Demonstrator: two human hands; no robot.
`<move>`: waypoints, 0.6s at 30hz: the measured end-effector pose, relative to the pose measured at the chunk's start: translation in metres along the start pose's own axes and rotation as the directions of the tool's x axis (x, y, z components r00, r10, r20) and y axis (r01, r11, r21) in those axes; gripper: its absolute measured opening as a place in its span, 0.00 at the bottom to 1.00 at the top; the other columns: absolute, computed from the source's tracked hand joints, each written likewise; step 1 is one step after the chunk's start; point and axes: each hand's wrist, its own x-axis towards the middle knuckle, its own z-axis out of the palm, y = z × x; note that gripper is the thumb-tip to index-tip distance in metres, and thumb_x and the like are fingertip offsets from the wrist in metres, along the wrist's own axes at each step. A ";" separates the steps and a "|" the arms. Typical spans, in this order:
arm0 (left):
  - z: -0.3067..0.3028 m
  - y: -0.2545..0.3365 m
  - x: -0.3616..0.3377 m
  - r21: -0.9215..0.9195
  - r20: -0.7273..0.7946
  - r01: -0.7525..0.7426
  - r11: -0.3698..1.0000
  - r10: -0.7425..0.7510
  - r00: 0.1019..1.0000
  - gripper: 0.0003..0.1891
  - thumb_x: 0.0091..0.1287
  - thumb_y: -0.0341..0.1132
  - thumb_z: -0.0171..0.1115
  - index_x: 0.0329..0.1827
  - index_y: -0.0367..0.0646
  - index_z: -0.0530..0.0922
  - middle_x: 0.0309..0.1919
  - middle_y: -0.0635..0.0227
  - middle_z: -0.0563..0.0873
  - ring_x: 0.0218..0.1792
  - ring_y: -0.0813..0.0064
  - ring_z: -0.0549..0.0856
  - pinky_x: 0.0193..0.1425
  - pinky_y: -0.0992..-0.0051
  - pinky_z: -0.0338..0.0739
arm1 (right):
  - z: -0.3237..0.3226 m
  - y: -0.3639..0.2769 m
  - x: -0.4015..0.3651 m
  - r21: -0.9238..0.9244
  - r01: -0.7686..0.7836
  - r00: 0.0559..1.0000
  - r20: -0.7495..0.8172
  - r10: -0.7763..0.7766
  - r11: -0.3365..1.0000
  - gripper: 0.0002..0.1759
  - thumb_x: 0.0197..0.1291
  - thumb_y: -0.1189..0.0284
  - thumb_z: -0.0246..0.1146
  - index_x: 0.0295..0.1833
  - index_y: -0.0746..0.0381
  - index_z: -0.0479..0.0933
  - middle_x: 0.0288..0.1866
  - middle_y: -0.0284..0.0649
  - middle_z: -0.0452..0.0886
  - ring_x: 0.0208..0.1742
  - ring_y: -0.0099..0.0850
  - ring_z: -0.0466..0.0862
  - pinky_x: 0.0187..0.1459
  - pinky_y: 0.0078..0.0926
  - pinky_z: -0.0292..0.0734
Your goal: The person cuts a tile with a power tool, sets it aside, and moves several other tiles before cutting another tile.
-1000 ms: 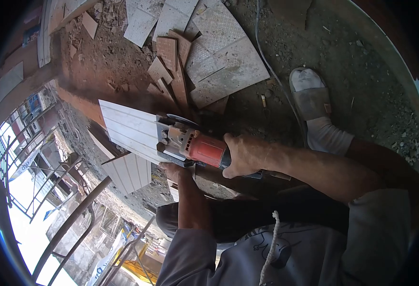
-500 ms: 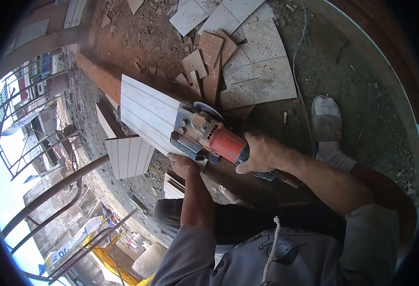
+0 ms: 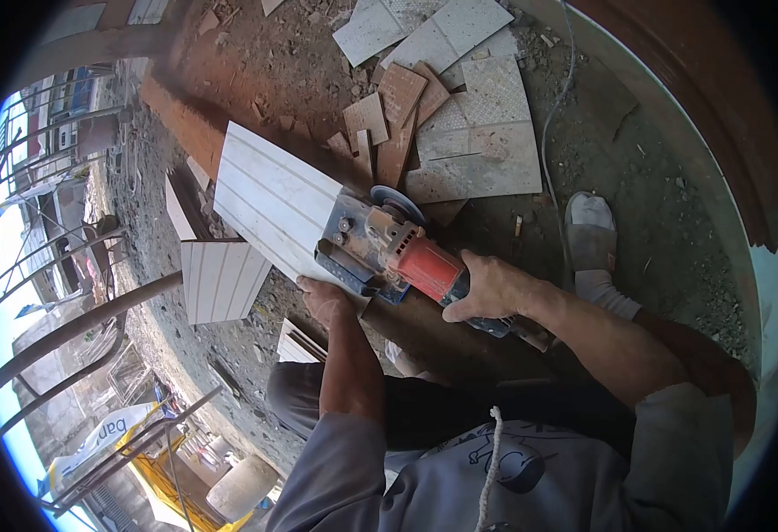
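Note:
A red angle grinder (image 3: 431, 269) with a metal base plate (image 3: 346, 239) rests over the near end of a white striped tile (image 3: 269, 195). My right hand (image 3: 494, 288) is wrapped round the grinder's rear body. Its round disc (image 3: 398, 204) stands at the tile's right edge; where the disc meets the tile is partly hidden. With my left hand (image 3: 325, 301) I grip the tile's near left edge, close to the base plate. The fingers under the tile are hidden.
Broken brown tile pieces (image 3: 400, 93) and larger pale tiles (image 3: 495, 160) lie beyond the grinder. More striped tiles (image 3: 223, 279) are at the left. A grey cable (image 3: 548, 133) runs past my sandalled foot (image 3: 591, 232). Metal bars (image 3: 88, 332) stand at far left.
The whole view has shifted slightly. The grinder sits a little farther from the tile's far end. Both hands keep their grips.

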 end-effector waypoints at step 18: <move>-0.010 0.002 0.007 -0.027 -0.008 0.049 0.998 -0.049 0.999 0.40 0.73 0.67 0.34 0.63 0.38 0.75 0.55 0.41 0.83 0.58 0.42 0.82 0.62 0.49 0.74 | -0.015 -0.002 -0.063 -0.006 0.136 0.979 -0.151 -0.135 0.991 0.41 0.41 0.53 0.79 0.55 0.67 0.73 0.43 0.41 0.81 0.44 0.33 0.81 0.51 0.33 0.77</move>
